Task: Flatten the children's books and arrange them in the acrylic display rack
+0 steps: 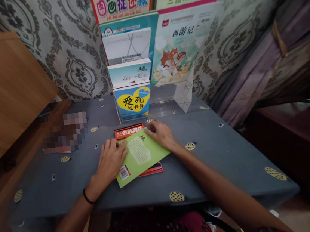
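Observation:
A light green book (145, 153) lies tilted in front of me, with a text panel and a barcode on its upper side. Beneath it is a book with a red and black cover (130, 131); its top strip and bottom edge show, the rest is covered. My left hand (112, 157) grips the green book's left edge, fingers bent and a dark band on the wrist. At the upper right edge, my right hand (159, 133) is closed on the same book, thumb on top.
A clear acrylic stand (182, 95) with several books, including a blue one with a yellow heart (133, 101), stands behind my hands. A blurred-out item (66, 132) lies at the left. The blue tablecloth (214, 161) has a pineapple print. A wooden cabinet (7, 85) borders the left.

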Motion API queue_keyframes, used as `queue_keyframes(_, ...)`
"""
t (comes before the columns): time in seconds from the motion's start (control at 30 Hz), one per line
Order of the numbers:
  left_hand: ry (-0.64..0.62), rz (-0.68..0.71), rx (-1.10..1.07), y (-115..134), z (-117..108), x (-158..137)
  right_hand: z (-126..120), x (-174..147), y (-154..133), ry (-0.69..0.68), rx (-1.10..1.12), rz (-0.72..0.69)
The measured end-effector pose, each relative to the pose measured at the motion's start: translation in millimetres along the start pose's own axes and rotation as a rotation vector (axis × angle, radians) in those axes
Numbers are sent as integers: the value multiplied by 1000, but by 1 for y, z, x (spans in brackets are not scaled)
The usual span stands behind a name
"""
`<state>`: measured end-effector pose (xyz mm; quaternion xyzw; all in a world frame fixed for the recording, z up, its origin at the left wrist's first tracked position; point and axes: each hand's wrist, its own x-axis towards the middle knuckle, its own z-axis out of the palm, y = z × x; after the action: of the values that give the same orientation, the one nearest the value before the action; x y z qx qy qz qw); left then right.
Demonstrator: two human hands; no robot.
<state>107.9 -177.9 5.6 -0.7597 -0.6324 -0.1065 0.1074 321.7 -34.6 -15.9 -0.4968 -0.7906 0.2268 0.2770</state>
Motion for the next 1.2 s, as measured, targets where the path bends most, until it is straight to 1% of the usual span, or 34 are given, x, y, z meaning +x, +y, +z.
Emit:
queue_keyframes(0.07, -4, -11, 14, 2, 2, 0, 0, -12, -14, 55, -149, -173)
queue_keyframes(0.1, -1, -13, 17, 3, 2, 0, 2, -19, -21, 35, -190, -279)
queue_keyframes(0.17, 10, -13, 16, 3, 3, -1, 11, -32, -36, -91, -201, -470)
queue_keyframes(0.23, 25, -10, 15, 4, 3, -1, 22, -43, -47, -195, -186, -585)
queue_keyframes(0.3, 36, -8, 25, 4, 3, -1, 31, -49, -53, -244, -171, -631)
queue_keyframes(0.43, 38, -6, 34, 4, 4, -1, 34, -51, -52, -278, -162, -630)
queue_keyframes(0.67, 28, -7, 9, 4, 4, -1, 33, -50, -52, -274, -183, -592)
queue_keyframes(0.83, 26, -7, 22, 3, 5, -1, 31, -49, -48, -242, -187, -552)
queue_keyframes(1.03, 37, -10, 16, 2, 6, -2, 17, -46, -38, -211, -220, -442)
queue_keyframes(1.2, 11, -15, 3, 3, 4, -2, 5, -42, -29, -164, -216, -322)
